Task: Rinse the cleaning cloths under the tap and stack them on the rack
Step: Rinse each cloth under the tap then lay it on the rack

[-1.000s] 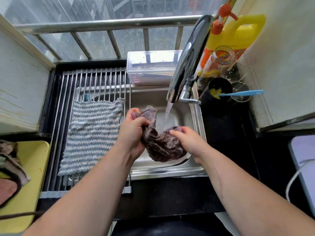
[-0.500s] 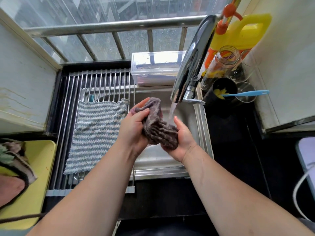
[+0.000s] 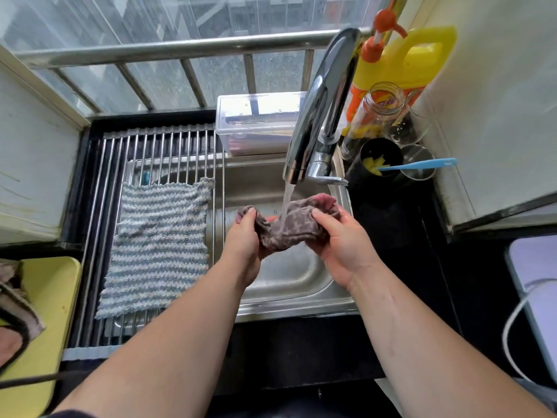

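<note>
Left hand (image 3: pixel 242 236) and right hand (image 3: pixel 343 242) both grip the brown cloth (image 3: pixel 294 229); I see it under the running tap (image 3: pixel 319 116), above the sink (image 3: pixel 289 285). Striped cloth (image 3: pixel 159 242) lies flat on the rack (image 3: pixel 99 206), left.

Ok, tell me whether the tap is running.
On: water streams from the curved chrome tap onto the bunched brown cloth.

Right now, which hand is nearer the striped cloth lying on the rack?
Left. The left hand grips the dark cloth by one end, just right of the striped cloth without touching it. The right hand grips the other end, farther right past the water stream.
</note>
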